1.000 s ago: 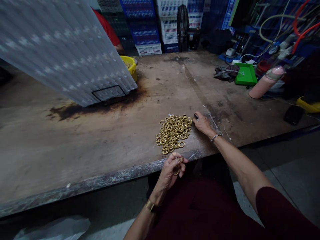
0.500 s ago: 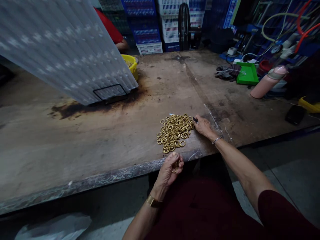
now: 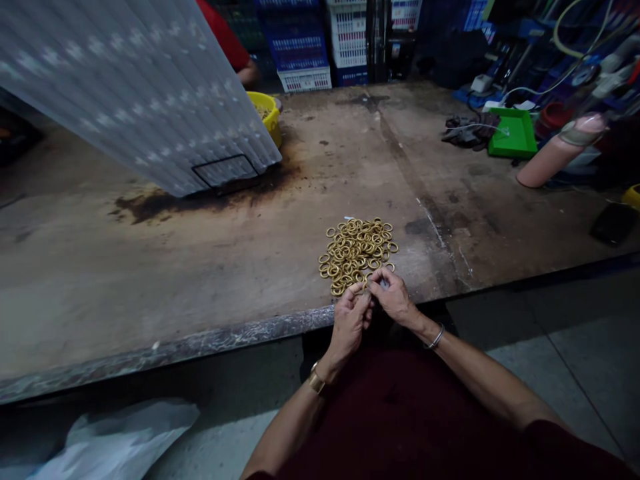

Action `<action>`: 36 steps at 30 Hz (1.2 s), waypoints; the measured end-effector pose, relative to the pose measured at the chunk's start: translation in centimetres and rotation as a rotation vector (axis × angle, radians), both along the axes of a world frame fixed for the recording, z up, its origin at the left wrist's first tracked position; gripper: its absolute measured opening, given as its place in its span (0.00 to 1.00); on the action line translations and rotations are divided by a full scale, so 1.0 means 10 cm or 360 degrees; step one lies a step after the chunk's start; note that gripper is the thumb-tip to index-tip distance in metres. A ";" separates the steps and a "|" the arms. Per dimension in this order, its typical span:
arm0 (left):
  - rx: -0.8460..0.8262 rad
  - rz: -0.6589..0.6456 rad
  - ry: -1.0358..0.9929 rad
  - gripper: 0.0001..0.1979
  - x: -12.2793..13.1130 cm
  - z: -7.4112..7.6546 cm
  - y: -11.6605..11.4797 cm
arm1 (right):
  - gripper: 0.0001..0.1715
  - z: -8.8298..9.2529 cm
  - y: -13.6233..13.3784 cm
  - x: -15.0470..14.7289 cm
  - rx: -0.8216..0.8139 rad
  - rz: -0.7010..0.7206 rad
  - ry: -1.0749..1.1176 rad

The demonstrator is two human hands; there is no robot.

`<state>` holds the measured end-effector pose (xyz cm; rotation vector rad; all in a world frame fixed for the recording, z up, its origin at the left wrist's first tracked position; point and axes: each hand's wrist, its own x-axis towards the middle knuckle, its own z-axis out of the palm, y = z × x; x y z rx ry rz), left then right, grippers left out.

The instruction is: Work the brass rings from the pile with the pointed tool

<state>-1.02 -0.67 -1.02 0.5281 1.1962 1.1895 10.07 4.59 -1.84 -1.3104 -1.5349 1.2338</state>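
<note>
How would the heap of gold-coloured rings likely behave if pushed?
The heap would probably spread, since its rings lie piled and overlapping. Outlying rings would likely slide, not roll: they lie flat on the table.

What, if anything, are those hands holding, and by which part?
A ring seems pinched where the left hand and right hand meet, by which part I can't tell; something grey in the right hand is unclear.
</note>
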 end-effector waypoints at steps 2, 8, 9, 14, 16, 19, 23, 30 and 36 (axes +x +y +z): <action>0.0017 0.0046 0.0043 0.26 -0.01 -0.02 0.00 | 0.12 0.00 -0.02 -0.02 -0.0039 0.0011 0.0068; 0.0079 0.0040 0.0223 0.20 -0.05 -0.05 0.00 | 0.11 -0.01 -0.02 0.04 -0.0030 0.0073 0.0028; 0.0110 0.0027 0.0302 0.18 -0.06 -0.04 0.00 | 0.11 0.00 -0.02 0.06 -0.0004 0.0093 -0.0015; 0.0411 0.0004 0.0756 0.08 -0.08 0.02 0.03 | 0.10 0.08 -0.01 0.12 0.0221 0.0320 -0.0287; 0.0515 -0.0009 0.0886 0.06 -0.10 0.01 0.04 | 0.10 0.10 -0.01 0.14 0.0244 0.0403 -0.0382; 0.0572 -0.0021 0.1013 0.04 -0.11 -0.02 0.05 | 0.11 0.09 -0.02 0.15 0.0219 0.0450 -0.0468; 0.0561 -0.0055 0.0967 0.04 -0.12 -0.01 0.05 | 0.13 0.07 -0.01 0.15 0.0162 0.0470 -0.0426; 0.0203 -0.0279 0.0493 0.14 -0.14 0.04 0.05 | 0.17 0.06 0.05 0.14 -0.0174 0.0341 -0.0005; 0.0112 -0.0297 0.0402 0.16 -0.13 0.06 0.05 | 0.16 0.04 0.06 0.12 -0.0173 0.0314 0.0008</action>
